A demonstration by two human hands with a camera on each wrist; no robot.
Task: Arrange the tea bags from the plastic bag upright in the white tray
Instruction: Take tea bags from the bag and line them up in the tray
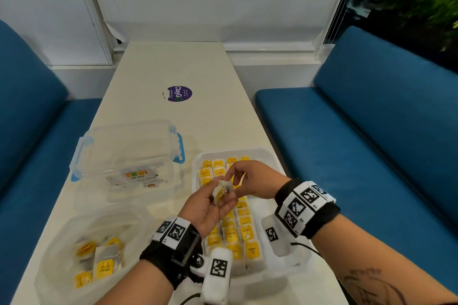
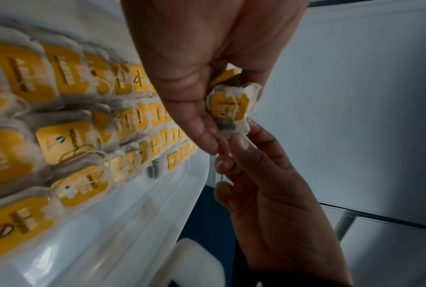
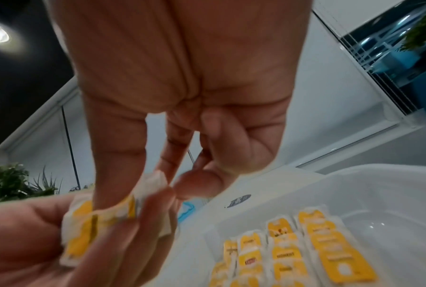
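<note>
My left hand [image 1: 218, 202] is raised over the white tray [image 1: 271, 155] and grips a small stack of tea bags [image 1: 222, 192] with yellow tags. In the left wrist view the front tea bag [image 2: 229, 104] faces the camera. My right hand [image 1: 234, 176] meets it from the right, and thumb and forefinger [image 2: 244, 142] pinch a corner of that bag. The right wrist view shows the same pinch on the white paper edge [image 3: 155, 182]. Rows of tea bags [image 1: 244, 230] stand upright in the tray. The clear plastic bag [image 1: 62, 235] at the lower left holds several more.
A clear lidded box with blue clasps [image 1: 128, 153] stands left of the tray, behind the plastic bag. A purple round sticker [image 1: 179, 93] lies farther up the table. Blue benches [image 1: 371, 131] flank the narrow table on both sides. The tray's right side [image 3: 379, 203] has bare floor.
</note>
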